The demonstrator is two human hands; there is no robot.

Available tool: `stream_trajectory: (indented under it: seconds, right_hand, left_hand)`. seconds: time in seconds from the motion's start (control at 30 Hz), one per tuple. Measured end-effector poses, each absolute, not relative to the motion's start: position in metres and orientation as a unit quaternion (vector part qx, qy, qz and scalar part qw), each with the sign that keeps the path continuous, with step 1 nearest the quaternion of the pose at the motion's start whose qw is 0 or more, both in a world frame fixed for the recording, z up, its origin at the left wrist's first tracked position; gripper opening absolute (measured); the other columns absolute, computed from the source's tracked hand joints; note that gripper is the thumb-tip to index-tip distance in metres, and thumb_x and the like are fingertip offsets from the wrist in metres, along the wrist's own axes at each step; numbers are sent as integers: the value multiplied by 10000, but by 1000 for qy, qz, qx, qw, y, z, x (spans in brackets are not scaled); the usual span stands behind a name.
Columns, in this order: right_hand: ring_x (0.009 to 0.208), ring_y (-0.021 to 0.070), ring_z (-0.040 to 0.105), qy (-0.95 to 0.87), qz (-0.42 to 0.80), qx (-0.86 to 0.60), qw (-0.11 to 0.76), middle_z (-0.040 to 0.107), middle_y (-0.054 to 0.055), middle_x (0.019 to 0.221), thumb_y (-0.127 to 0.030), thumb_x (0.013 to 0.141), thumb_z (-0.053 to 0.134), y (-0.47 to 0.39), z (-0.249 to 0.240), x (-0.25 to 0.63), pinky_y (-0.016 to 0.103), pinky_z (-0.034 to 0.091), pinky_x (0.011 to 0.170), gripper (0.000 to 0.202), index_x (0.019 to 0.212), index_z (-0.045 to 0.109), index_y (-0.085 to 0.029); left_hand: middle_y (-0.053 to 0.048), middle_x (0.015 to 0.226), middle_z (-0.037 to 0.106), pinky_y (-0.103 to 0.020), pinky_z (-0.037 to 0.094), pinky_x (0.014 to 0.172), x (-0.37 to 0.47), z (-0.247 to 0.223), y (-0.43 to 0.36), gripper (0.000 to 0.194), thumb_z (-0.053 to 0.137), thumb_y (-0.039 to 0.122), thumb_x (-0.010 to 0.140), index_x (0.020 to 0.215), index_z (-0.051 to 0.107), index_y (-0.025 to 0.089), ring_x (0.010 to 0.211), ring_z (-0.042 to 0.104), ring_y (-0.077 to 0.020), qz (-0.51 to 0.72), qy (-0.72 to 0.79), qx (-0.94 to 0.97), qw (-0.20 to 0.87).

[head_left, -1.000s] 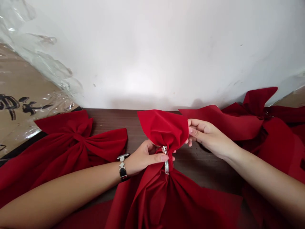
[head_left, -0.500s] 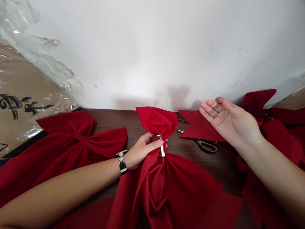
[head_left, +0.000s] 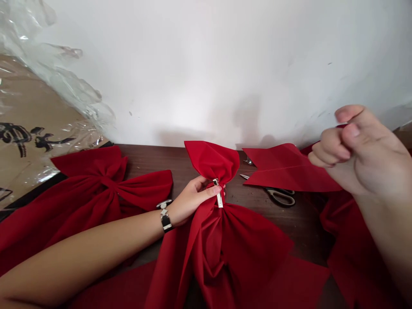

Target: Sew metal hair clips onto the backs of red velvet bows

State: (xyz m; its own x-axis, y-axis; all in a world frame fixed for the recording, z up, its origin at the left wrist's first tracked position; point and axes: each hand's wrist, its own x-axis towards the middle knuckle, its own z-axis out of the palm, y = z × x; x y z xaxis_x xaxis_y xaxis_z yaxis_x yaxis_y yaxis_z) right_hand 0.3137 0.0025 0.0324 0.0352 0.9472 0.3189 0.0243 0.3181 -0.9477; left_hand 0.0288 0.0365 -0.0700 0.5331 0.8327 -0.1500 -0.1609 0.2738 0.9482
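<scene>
My left hand (head_left: 189,199) is closed around the gathered middle of a red fabric bow (head_left: 212,165). Its thumb presses on a silver metal clip (head_left: 218,198) lying lengthwise over the gather. Long red tails (head_left: 257,253) fan out below toward me. Raised at the right, my right hand (head_left: 357,150) has its fingers curled and pinched. A thin red thread (head_left: 289,169) shows faintly between the bow and that hand; its end is hidden in the fingers. Under the thread lies a notched red fabric strip (head_left: 273,165), partly covering black-handled scissors (head_left: 280,197).
A finished-looking red bow (head_left: 109,184) rests on the dark wooden table (head_left: 144,159) at left. Behind it stands a cardboard box (head_left: 28,103) wrapped in clear plastic (head_left: 64,73). More red fabric (head_left: 347,231) is heaped at right, and a white wall (head_left: 206,77) rises at the back.
My right hand has moved right and closer to me, drawing the thread out, and its fingers have curled in. My left hand keeps its grip on the bow and clip.
</scene>
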Motion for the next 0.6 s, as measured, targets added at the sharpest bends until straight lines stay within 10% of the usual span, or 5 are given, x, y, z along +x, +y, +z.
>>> stream_trajectory:
  seconds: [0.17,0.3,0.6]
  right_hand:
    - [462,105,347,-774,207,-558,218,400,-52,545,-393,773,679,11,11,317,237,267,476,395,1141,594,-274]
    - [502,134,447,-779,31,-619,99,584,16,599,-344,779,655,25,-3,322,244,246,475,118,800,698,-236]
    - [714,188,610,-613,51,-659,433,703,90,822,-445,749,701,16,25,359,314,445,650,291,832,723,-167]
  left_hand:
    - [-60,977,705,-282,478,802,25,-68,47,355,760,359,747,1014,652,152,833,643,-155,384,366,472,704]
    - [-56,978,710,-286,480,807,24,-69,48,360,772,356,732,1011,659,158,828,644,-153,385,360,475,704]
    - [-65,1015,704,-297,493,815,25,-72,48,348,763,343,744,1018,647,163,863,658,-171,360,341,512,701]
